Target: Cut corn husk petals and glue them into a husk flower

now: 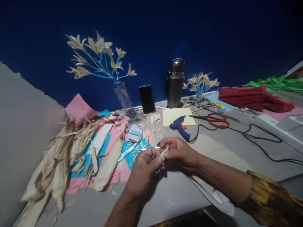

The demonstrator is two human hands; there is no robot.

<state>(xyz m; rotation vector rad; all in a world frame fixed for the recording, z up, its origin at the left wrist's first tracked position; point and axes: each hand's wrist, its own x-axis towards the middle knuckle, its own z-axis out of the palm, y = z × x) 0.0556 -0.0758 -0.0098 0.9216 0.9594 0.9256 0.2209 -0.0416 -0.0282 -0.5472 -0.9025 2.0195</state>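
Both my hands meet above the grey table (236,148), near its middle front. My left hand (144,168) and my right hand (177,153) are closed in a pinch on a small pale strip of corn husk (164,152) held between their fingertips. A bit of metal, maybe a scissor tip, shows just behind my hands; what it belongs to is hidden. A pile of dry corn husks (63,157) lies to the left on pink and blue paper sheets (118,170). A blue glue gun (180,126) lies just beyond my right hand.
At the back stand a glass bottle of husk flowers (124,97), a phone (147,99), a steel flask (175,83) and a smaller flower bunch (201,83). Red-handled scissors (216,119), a yellow sheet (177,116), a black cord (258,138), red cloth (253,99) and green strips (274,82) lie to the right.
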